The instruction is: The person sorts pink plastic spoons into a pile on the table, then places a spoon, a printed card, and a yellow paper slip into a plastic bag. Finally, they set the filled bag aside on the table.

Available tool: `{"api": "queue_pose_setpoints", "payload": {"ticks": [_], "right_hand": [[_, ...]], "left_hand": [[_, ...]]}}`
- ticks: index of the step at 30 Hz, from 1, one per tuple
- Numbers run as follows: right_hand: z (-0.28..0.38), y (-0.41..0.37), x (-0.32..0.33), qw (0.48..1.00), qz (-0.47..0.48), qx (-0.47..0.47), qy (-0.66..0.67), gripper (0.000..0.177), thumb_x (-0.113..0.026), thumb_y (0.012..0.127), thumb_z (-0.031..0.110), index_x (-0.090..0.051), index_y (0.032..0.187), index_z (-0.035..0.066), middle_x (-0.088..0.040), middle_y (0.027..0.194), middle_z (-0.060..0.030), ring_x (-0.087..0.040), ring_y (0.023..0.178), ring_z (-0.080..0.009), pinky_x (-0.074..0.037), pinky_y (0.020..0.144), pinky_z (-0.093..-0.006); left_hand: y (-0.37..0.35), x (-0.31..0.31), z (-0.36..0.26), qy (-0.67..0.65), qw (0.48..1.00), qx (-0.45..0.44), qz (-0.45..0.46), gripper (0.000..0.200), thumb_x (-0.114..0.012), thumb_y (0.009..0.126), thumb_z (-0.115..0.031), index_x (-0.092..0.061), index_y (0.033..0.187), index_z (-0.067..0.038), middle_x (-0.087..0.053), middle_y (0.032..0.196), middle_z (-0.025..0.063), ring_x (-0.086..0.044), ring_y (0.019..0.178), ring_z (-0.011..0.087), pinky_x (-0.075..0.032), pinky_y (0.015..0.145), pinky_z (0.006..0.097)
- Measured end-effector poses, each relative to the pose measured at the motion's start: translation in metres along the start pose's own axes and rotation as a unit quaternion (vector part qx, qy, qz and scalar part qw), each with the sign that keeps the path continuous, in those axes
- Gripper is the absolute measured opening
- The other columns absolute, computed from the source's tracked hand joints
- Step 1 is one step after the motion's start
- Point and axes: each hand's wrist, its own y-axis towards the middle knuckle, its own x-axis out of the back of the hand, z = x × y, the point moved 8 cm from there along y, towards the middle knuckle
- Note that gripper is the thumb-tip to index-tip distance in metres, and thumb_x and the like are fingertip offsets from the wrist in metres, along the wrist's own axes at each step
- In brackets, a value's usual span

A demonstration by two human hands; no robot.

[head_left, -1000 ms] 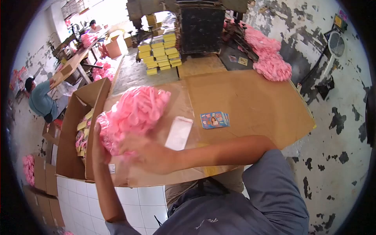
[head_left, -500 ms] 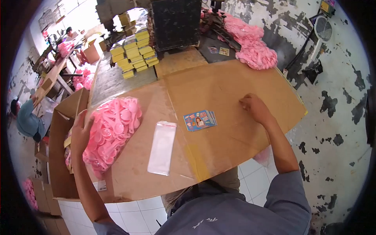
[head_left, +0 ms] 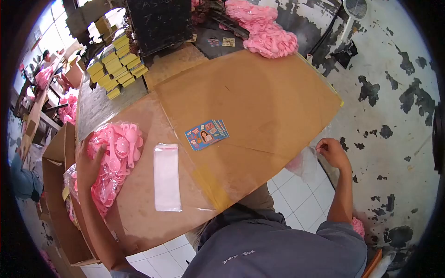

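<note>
A clear bag of pink plastic spoons (head_left: 121, 146) lies on the left part of the cardboard-topped table. My left hand (head_left: 89, 164) rests against its left side, thumb and fingers apart. Beyond the table's right edge is my right hand (head_left: 334, 155), its fingers pinched together; what they hold, if anything, cannot be made out. Close by, a clear plastic bag (head_left: 302, 163) with something pink hangs at that edge. Between my hands lie a stack of clear plastic sleeves (head_left: 167, 178) and a small fanned pile of blue printed cards (head_left: 206, 134).
An open cardboard box (head_left: 60, 194) stands against the table's left side. Stacked yellow-edged bundles (head_left: 116, 67) and a dark panel (head_left: 160, 25) are at the back. More bagged pink pieces (head_left: 271, 41) lie at the far right, near a peeling wall (head_left: 384, 92). Another person (head_left: 25, 178) is at far left.
My right hand has moved from above the tabletop to beyond its right edge. My left hand now lies against the spoon bag. The whole view has shifted.
</note>
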Motion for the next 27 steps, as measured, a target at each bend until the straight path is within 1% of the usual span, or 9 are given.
{"api": "queue_pose_setpoints", "payload": {"ticks": [4, 7, 10, 13, 16, 19, 22, 25, 27], "right_hand": [[-0.027, 0.005, -0.025, 0.997, -0.055, -0.041, -0.021, 0.020, -0.062, 0.083, -0.010, -0.070, 0.102, -0.009, -0.075, 0.089, -0.0199, -0.074, 0.081, -0.0244, -0.057, 0.073, -0.0353], [-0.029, 0.006, -0.028, 0.997, -0.020, -0.037, -0.058, 0.029, -0.058, 0.082, -0.012, -0.070, 0.109, -0.010, -0.075, 0.094, -0.0235, -0.076, 0.084, -0.0303, -0.058, 0.074, -0.0373], [-0.016, 0.009, -0.020, 0.997, 0.005, -0.077, -0.023, 0.032, -0.056, 0.083, -0.011, -0.069, 0.113, -0.010, -0.075, 0.094, -0.0237, -0.075, 0.086, -0.0319, -0.058, 0.076, -0.0371], [0.009, 0.004, -0.010, 0.983, -0.054, 0.050, -0.166, 0.034, -0.054, 0.085, -0.009, -0.069, 0.116, -0.010, -0.074, 0.098, -0.0247, -0.075, 0.088, -0.0305, -0.058, 0.077, -0.0367], [-0.014, 0.013, -0.017, 0.994, 0.009, -0.021, -0.103, 0.032, -0.055, 0.088, -0.005, -0.069, 0.116, -0.009, -0.074, 0.102, -0.0241, -0.075, 0.091, -0.0291, -0.058, 0.080, -0.0372], [-0.012, 0.009, -0.017, 0.991, -0.025, 0.040, -0.121, 0.032, -0.053, 0.090, -0.004, -0.069, 0.117, -0.009, -0.075, 0.106, -0.0228, -0.075, 0.095, -0.0283, -0.058, 0.083, -0.0365], [-0.021, 0.007, -0.013, 0.993, -0.020, -0.107, 0.046, 0.038, -0.051, 0.089, -0.006, -0.066, 0.124, -0.008, -0.074, 0.114, -0.0224, -0.074, 0.101, -0.0311, -0.057, 0.089, -0.0389], [-0.019, 0.015, -0.016, 0.999, -0.032, 0.010, 0.023, 0.043, -0.051, 0.091, -0.007, -0.061, 0.133, -0.006, -0.071, 0.122, -0.0231, -0.073, 0.105, -0.0323, -0.057, 0.091, -0.0400], [-0.038, 0.006, -0.040, 0.978, 0.014, 0.096, -0.182, 0.043, -0.051, 0.092, -0.006, -0.059, 0.135, -0.006, -0.071, 0.122, -0.0228, -0.073, 0.106, -0.0317, -0.056, 0.091, -0.0400]], "left_hand": [[-0.004, 0.003, -0.010, 0.006, 1.000, -0.008, 0.008, 0.059, -0.074, 0.094, -0.036, -0.059, 0.138, 0.000, -0.063, 0.134, 0.0216, -0.058, 0.129, 0.0363, -0.043, 0.110, 0.0444], [-0.006, 0.004, -0.007, 0.006, 1.000, -0.016, 0.008, 0.059, -0.073, 0.094, -0.035, -0.059, 0.139, 0.000, -0.062, 0.135, 0.0217, -0.057, 0.129, 0.0362, -0.042, 0.111, 0.0442], [-0.008, 0.005, -0.006, 0.001, 1.000, -0.010, 0.008, 0.059, -0.073, 0.094, -0.035, -0.058, 0.140, -0.001, -0.062, 0.136, 0.0209, -0.056, 0.131, 0.0356, -0.042, 0.112, 0.0439], [-0.010, 0.005, -0.005, 0.006, 1.000, -0.006, 0.001, 0.058, -0.072, 0.095, -0.035, -0.058, 0.141, -0.003, -0.061, 0.138, 0.0196, -0.054, 0.134, 0.0346, -0.040, 0.113, 0.0437], [-0.011, 0.004, -0.002, 0.006, 1.000, -0.005, -0.002, 0.057, -0.072, 0.095, -0.035, -0.058, 0.141, -0.003, -0.060, 0.139, 0.0186, -0.053, 0.135, 0.0339, -0.040, 0.114, 0.0433], [-0.011, 0.004, -0.004, 0.003, 1.000, -0.005, -0.001, 0.056, -0.071, 0.096, -0.035, -0.058, 0.141, -0.004, -0.060, 0.140, 0.0183, -0.053, 0.135, 0.0336, -0.039, 0.114, 0.0431], [-0.012, 0.005, -0.010, 0.000, 1.000, 0.001, 0.001, 0.056, -0.071, 0.096, -0.034, -0.058, 0.141, -0.003, -0.060, 0.139, 0.0182, -0.053, 0.135, 0.0333, -0.039, 0.114, 0.0429], [-0.012, 0.004, -0.008, -0.006, 1.000, 0.003, -0.004, 0.055, -0.071, 0.096, -0.034, -0.059, 0.140, -0.003, -0.060, 0.139, 0.0180, -0.054, 0.134, 0.0332, -0.040, 0.114, 0.0428], [-0.013, 0.004, -0.007, -0.005, 1.000, 0.007, -0.008, 0.055, -0.071, 0.096, -0.034, -0.059, 0.140, -0.003, -0.061, 0.138, 0.0179, -0.054, 0.134, 0.0332, -0.040, 0.114, 0.0427]]}}
